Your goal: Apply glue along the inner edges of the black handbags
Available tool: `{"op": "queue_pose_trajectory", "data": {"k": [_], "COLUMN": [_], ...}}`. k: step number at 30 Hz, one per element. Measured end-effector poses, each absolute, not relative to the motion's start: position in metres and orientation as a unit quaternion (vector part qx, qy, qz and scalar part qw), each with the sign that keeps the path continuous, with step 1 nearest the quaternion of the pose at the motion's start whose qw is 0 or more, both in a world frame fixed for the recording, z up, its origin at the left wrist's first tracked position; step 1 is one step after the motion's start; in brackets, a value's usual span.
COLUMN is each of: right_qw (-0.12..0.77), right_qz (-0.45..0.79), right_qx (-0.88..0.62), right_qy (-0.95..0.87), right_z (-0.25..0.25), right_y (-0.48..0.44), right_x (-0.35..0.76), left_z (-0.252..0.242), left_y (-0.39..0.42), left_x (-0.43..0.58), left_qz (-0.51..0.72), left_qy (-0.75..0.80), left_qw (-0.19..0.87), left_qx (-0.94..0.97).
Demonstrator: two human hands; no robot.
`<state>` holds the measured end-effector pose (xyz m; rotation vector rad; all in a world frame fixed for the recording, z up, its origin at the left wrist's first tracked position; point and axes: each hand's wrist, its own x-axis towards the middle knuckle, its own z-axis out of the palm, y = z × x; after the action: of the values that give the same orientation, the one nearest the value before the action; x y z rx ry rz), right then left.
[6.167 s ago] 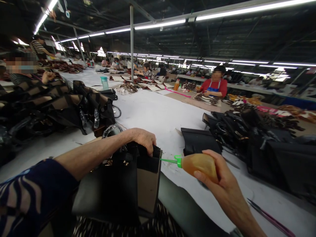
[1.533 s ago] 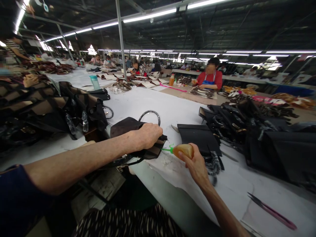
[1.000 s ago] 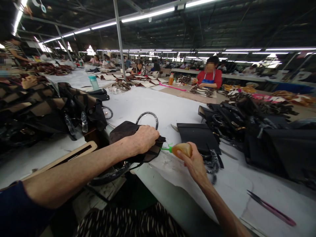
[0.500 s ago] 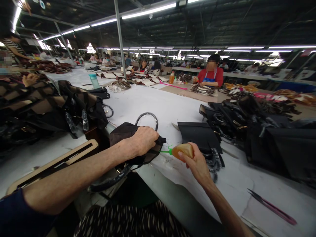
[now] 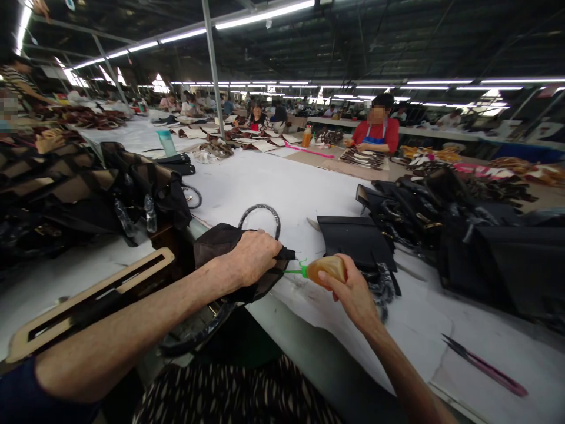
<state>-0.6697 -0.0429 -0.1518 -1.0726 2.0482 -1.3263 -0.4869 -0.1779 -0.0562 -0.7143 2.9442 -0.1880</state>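
Note:
My left hand (image 5: pixel 253 257) is closed on the upper edge of a dark bag (image 5: pixel 215 241) at the table's front edge; its fingertips are partly hidden. One round, plastic-wrapped handle (image 5: pixel 263 207) stands up behind the bag, and another hangs in front below my forearm. In my right hand (image 5: pixel 348 288) is a squeeze bottle of amber liquid (image 5: pixel 325 271), held on its side. The bottle's green nozzle (image 5: pixel 296 271) points left, its tip at the bag's right edge beside my left hand.
Dark bags (image 5: pixel 145 182) crowd the left, others (image 5: pixel 419 218) the right. A black flat piece (image 5: pixel 353 238) lies right of the bottle. Pink-handled tweezers (image 5: pixel 485 365) lie front right, a tan frame (image 5: pixel 92 300) front left. A person in red (image 5: pixel 377 132) sits across the table.
My left hand and the bag have shifted very slightly left and turned a little. The bottle has stayed almost where it was, its nozzle still at the bag's edge.

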Motion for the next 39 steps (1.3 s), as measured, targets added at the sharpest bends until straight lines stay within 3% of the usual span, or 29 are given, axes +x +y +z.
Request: {"op": "queue_pose_trajectory", "data": {"k": [12,39], "right_qw": [0.278,0.345], "right_qz": [-0.485,-0.518], "right_qx": [-0.403,-0.371], "right_qy": [0.725,0.689], "right_z": [-0.141,-0.14], "right_y": [-0.039,-0.028], "right_x": [-0.667,-0.654], "left_z": [-0.072,-0.073], "left_y": [-0.172,-0.171], "left_x": [-0.479,-0.477], "left_qz": [-0.056,-0.045], "left_qy": [0.975,0.972], "left_qw": [0.011,0.032], "left_qx": [-0.215,-0.228]}}
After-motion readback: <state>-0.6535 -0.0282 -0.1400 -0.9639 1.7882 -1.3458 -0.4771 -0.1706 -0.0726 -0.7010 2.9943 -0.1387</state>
